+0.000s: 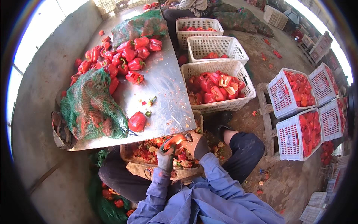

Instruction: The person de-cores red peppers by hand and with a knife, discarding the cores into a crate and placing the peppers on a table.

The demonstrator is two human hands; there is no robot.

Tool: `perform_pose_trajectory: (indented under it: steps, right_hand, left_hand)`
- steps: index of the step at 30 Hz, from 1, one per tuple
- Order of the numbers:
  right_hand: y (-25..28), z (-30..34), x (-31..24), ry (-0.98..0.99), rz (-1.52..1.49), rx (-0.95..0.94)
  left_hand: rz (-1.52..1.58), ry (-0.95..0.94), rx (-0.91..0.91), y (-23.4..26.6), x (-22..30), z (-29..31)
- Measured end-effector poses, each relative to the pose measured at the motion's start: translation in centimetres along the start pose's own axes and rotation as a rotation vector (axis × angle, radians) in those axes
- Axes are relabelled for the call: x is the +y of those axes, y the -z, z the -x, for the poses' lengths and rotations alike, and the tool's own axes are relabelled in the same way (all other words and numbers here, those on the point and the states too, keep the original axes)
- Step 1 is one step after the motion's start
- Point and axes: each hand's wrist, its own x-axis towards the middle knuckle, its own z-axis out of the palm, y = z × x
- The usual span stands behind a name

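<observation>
Red pepper (174,141): between our hands, over the scrap bin (140,162).
Left hand (165,158): gloved, grasping that pepper.
Right hand (195,144): at the pepper's right side; its exact grip we cannot tell.
Metal table (164,100): whole peppers (128,55) and filled green net sacks (91,104), which we judge still left.
Near crate (222,107): red peppers, some visibly opened, which we count as done.

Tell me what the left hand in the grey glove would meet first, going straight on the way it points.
Beyond the opened red pepper it holds, the grey-gloved left hand would likely meet the near edge of the shiny metal tabletop, though depth is unclear.
</observation>
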Motion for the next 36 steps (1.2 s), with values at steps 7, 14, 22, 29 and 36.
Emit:
perform_pose_trajectory:
  steps: [7, 14, 22, 29, 36]
  right_hand:
    - [-2.3, 0.1, 0.9, -0.096, -0.832, 0.055]
    - [-0.1, -1.5, -4.0, -0.405, -0.976, -0.109]
    - [-3.9, -7.8, -2.0, -0.051, -0.520, -0.039]
    - [-0.1, -6.6, -5.5, -0.119, -0.555, -0.062]
    - [16.0, -14.1, 1.4, 0.224, 0.217, 0.577]
  left_hand:
    - [-0.857, -0.686, 0.097, 0.8, 1.0, -0.9]
    - [-1.177, -0.836, -0.019, 0.3, 4.8, -1.1]
    - [-1.591, -0.847, 0.374, 4.8, 10.2, -6.3]
    - [-1.907, -0.170, 0.221, 6.5, 14.4, -12.8]
    - [-0.302, -0.283, -0.037, 10.3, 11.7, -13.5]
